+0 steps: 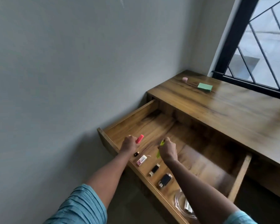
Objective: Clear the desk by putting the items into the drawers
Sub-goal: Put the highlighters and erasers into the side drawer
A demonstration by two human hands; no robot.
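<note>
The wooden drawer stands pulled out below the desk top. My left hand grips a pink highlighter over the drawer's left part. My right hand grips a yellow-green highlighter just to the right of it. Along the drawer's front wall lie a small black cap, a white and pink eraser, two black items and a clear plastic bag. On the desk's far end sit a small pink round thing and a green sticky-note pad.
A grey wall runs along the left. A black-framed window with diagonal bars rises behind the desk. The drawer's right wall juts out toward me, with dark floor below.
</note>
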